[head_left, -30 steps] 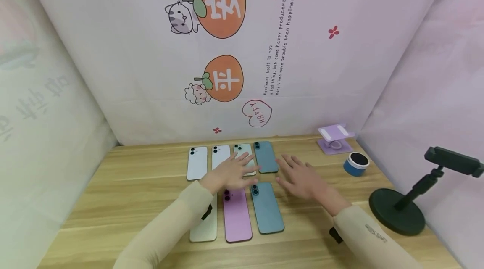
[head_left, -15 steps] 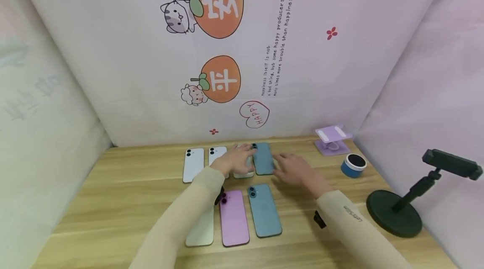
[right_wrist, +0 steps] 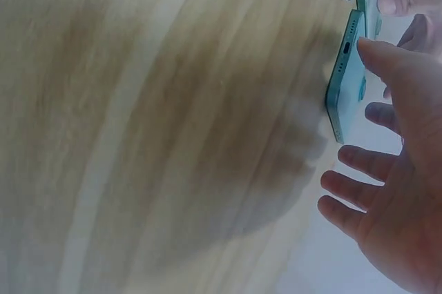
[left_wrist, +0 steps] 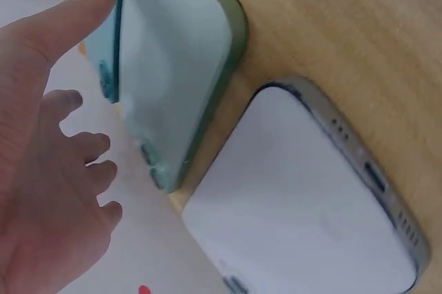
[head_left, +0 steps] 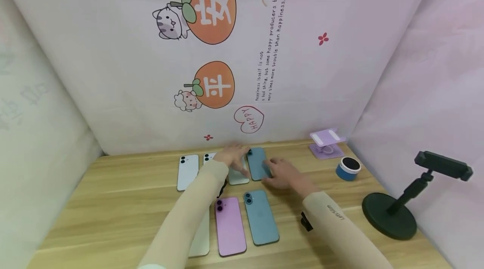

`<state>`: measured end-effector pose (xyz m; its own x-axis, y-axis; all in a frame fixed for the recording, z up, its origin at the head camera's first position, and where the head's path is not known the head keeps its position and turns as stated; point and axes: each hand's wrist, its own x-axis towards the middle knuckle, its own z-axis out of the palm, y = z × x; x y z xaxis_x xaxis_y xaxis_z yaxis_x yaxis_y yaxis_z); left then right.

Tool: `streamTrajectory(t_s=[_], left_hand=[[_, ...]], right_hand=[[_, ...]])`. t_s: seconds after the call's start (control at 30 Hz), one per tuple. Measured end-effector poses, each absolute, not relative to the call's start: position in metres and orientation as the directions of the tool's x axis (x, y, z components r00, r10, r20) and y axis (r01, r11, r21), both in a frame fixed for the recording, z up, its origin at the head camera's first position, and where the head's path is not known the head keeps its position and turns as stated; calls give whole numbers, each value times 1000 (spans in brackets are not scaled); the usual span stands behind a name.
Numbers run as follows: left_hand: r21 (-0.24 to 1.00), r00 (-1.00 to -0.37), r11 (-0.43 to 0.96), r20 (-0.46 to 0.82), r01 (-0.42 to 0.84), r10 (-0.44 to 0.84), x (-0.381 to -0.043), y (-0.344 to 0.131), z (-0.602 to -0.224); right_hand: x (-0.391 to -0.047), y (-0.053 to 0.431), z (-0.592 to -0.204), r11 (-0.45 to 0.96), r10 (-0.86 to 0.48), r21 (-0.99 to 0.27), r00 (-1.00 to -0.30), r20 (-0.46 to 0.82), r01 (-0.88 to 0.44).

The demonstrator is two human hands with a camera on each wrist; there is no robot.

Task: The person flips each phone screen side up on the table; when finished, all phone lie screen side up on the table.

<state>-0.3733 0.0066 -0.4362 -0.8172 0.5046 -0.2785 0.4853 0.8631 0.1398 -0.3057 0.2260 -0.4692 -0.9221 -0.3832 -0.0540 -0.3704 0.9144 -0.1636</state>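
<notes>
My left hand (head_left: 233, 159) reaches over a pale green phone (head_left: 238, 178) in the back row, fingertips near the teal phone (head_left: 259, 164) beside it. In the left wrist view, the thumb points across the pale green phone (left_wrist: 176, 52) to the teal phone's edge, and the other fingers are loosely bent. From the other side, my right hand (head_left: 282, 174) has its fingertips at the teal phone's right edge. The right wrist view shows its fingers spread and bent a little, thumb tip over the teal phone (right_wrist: 351, 83). All these phones lie back side up.
Two white phones (head_left: 188, 172) lie left in the back row, one partly behind my arm. In front are a pale phone (head_left: 203, 235), a pink phone (head_left: 230, 227) and another teal phone (head_left: 261, 217). Right: purple stand (head_left: 326, 151), blue round container (head_left: 347, 172), black stand (head_left: 389, 216).
My left hand has moved forward, off the front row to the back row beside the teal phone. The right hand has closed in on that phone's right side. The head view has shifted slightly.
</notes>
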Motion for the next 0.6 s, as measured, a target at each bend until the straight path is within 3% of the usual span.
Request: streamTrajectory(t_s=[0.37, 0.6], left_hand=[[138, -827, 879, -299, 457, 477, -376, 18, -446], [197, -831, 898, -341, 394, 439, -377, 23, -446]], right_hand=[[-309, 218, -477, 928, -355, -151, -931, -87, -340], [-312, 217, -475, 919, -369, -182, -926, -86, -349]])
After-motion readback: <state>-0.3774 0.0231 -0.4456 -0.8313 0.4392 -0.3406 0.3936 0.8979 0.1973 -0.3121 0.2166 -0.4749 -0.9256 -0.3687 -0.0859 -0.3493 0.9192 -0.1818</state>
